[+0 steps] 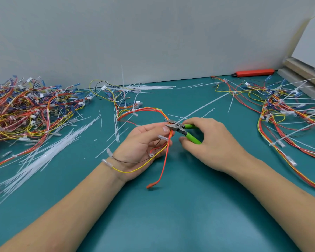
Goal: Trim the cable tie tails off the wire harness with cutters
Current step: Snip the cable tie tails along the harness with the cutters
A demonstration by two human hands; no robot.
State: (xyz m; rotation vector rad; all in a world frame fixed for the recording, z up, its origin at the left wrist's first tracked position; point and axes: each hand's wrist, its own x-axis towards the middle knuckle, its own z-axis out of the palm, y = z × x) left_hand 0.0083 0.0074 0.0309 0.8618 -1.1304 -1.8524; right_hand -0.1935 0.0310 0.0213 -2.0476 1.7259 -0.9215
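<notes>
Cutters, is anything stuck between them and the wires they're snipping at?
Nothing visible. The cutters, held by the right hand, have open jaws right at the wire harness, which the left hand pinches just beside them.

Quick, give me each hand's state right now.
Left hand: holding the harness wires, thumb pinching them.
Right hand: gripping the cutters by the green handles, blades open at the harness.
</notes>
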